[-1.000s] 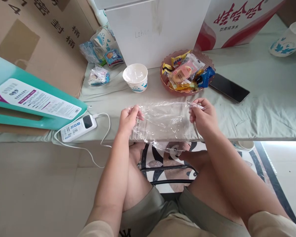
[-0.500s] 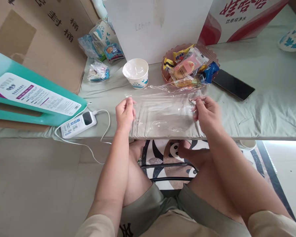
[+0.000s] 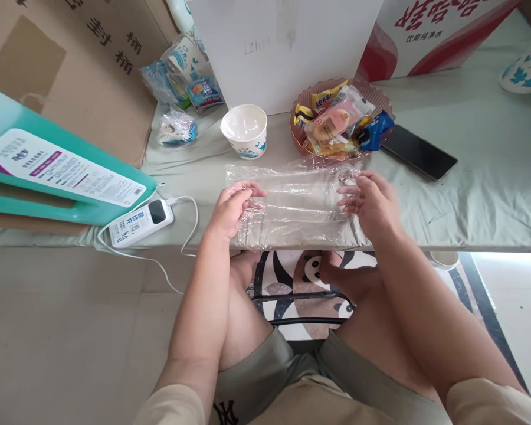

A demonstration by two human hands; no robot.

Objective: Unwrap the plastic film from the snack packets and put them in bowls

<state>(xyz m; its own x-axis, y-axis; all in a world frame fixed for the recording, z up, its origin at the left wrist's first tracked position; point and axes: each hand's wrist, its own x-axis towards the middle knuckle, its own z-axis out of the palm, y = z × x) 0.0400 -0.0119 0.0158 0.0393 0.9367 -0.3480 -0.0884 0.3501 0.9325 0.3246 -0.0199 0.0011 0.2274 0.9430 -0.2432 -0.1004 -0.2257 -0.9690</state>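
A clear, crinkled plastic bag (image 3: 298, 203) lies stretched between my hands at the front of the cloth-covered table. My left hand (image 3: 235, 206) is at its left side, thumb over the film and fingers extended loosely beneath it. At the right side, my right hand (image 3: 374, 203) has the film between its thumb and slightly spread fingers. A small shiny spot shows by the right fingertips; I cannot make out what it is. Just behind the bag stand a white paper cup (image 3: 246, 144) with clear plastic in it and a reddish bowl (image 3: 297, 133) of wrapped snacks.
A dark phone (image 3: 420, 152) lies right of the bowl. To the left are a green jug (image 3: 110, 215), a white power bank (image 3: 140, 223) with a cable, and several packets by a cardboard box (image 3: 84, 77). White boxes (image 3: 265, 71) stand behind. A patterned paper cup (image 3: 526, 68) is far right.
The fingers of both hands have loosened from tight pinches and extended under the film. The bag has moved away from the bowl and lies flatter, its far edge now in front of the cup.
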